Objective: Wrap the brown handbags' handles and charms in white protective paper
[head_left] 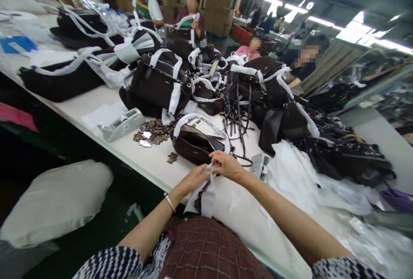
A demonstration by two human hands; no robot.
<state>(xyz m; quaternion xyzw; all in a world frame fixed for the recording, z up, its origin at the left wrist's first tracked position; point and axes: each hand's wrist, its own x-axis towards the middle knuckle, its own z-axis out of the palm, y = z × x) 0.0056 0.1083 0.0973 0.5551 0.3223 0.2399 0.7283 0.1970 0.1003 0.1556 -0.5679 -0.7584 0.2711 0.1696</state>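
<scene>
Close to the table's front edge, my left hand is closed on a thin white wrapping sheet. My right hand pinches the top of the same sheet, its fingertips meeting those of the left. A dark beaded-looking strap or charm hangs against the sheet; its upper end is hidden by my fingers. Just beyond my hands stands a small dark brown handbag, its top partly open and its arched handle wrapped in white. One flower-shaped tag lies left of the handbag.
Patterned tags lie piled beside a grey tape dispenser. Further back are several wrapped handbags and black straps. White sheets and a second dispenser are at right. Co-workers stand across the table.
</scene>
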